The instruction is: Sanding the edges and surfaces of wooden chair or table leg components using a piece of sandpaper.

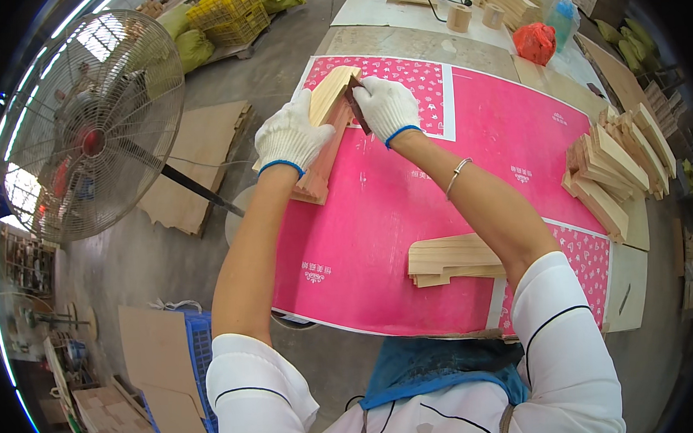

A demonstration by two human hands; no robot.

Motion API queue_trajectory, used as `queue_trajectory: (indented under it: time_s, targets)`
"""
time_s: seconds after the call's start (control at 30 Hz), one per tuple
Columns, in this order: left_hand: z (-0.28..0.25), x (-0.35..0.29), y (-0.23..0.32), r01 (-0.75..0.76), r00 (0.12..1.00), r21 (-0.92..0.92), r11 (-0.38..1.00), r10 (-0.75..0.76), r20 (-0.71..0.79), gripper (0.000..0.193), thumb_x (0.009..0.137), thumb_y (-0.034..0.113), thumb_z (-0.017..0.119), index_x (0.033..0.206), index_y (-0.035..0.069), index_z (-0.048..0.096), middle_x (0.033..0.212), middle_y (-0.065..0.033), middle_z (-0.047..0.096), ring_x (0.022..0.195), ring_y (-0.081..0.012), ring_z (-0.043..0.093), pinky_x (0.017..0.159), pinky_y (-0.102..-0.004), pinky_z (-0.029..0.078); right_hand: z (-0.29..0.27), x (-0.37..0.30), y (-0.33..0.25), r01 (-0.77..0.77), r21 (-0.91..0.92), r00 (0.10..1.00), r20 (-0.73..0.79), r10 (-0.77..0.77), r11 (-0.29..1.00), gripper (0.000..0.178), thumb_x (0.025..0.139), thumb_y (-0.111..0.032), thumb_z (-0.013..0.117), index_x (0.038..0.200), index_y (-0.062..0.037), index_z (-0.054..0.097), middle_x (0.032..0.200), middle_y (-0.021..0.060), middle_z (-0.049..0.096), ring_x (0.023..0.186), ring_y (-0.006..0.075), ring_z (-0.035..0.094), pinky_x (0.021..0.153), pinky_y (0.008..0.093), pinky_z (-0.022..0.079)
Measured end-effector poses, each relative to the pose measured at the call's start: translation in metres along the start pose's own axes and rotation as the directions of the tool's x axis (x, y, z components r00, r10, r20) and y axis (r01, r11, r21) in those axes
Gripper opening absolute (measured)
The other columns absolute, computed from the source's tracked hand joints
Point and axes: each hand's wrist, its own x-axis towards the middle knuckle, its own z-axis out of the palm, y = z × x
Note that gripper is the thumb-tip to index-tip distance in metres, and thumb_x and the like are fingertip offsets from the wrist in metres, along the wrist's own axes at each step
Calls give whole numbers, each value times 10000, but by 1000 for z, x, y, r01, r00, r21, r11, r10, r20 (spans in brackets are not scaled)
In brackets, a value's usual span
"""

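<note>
My left hand (pixel 292 136), in a white knitted glove with a blue cuff, grips a pale wooden board (pixel 330 92) at the far left of the pink-covered table. Under that board lie more wooden pieces (pixel 318 177), partly hidden by my hand. In a matching glove, my right hand (pixel 388 106) is closed on a dark brown piece of sandpaper (pixel 357 112). The sandpaper meets the board's right edge near its far end. Close to my right forearm, a small stack of shaped boards (pixel 452 259) lies at the table's near side.
A heap of cut wooden pieces (pixel 618 163) sits at the right. Farther back are a red plastic bag (pixel 535 43), a bottle (pixel 562 22) and wooden rounds (pixel 459 18). A large fan (pixel 91 128) stands left of the table, near flattened cardboard (pixel 195 162) and a yellow crate (pixel 229 17).
</note>
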Motion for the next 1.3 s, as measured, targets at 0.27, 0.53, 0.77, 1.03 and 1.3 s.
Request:
queue_trajectory:
  time_s: [0.27, 0.53, 0.77, 1.03, 1.3]
  targets:
    - [0, -1, -2, 1, 1000, 18, 1000, 0, -15, 647, 772, 411, 660, 1362, 199, 501, 1140, -168, 688, 1078, -345, 652, 907, -482, 518, -18, 17, -14, 35, 41, 986, -165, -28, 999, 359, 967, -355, 494, 974, -56, 692, 888, 218, 694, 865, 399, 671, 781, 507, 528]
    - [2, 0, -1, 5, 1000, 9, 1000, -5, -1, 646, 749, 417, 648, 1343, 198, 518, 1153, -171, 683, 1079, -351, 650, 907, -487, 516, -3, 8, -3, -55, -52, 985, 162, 62, 997, 328, 920, -283, 486, 964, -55, 717, 918, 218, 705, 895, 390, 686, 811, 500, 546]
    - [1, -1, -1, 1, 1000, 11, 1000, -1, 2, 628, 800, 470, 615, 1360, 207, 506, 1154, -172, 681, 1101, -349, 640, 928, -484, 504, -27, 30, 4, 13, 134, 981, -191, 13, 991, 337, 913, -333, 506, 963, -64, 702, 899, 228, 687, 891, 404, 669, 810, 489, 519]
    - [14, 19, -39, -195, 980, -254, 947, 176, -95, 454, 905, 415, 482, 1218, 92, 541, 1129, -267, 637, 1071, -457, 592, 909, -521, 463, -22, -32, 2, 218, 150, 866, 427, -262, 964, 298, 912, -327, 554, 1027, -87, 688, 908, 194, 687, 870, 382, 661, 780, 470, 524]
    - [21, 27, -40, -153, 980, -468, 870, 194, 41, 534, 919, 334, 606, 1363, 41, 555, 1283, -168, 638, 1164, -282, 603, 998, -342, 447, -30, -52, -37, 520, 138, 744, 412, -526, 843, 249, 904, -274, 605, 1070, -113, 696, 883, 164, 686, 851, 358, 669, 765, 430, 528]
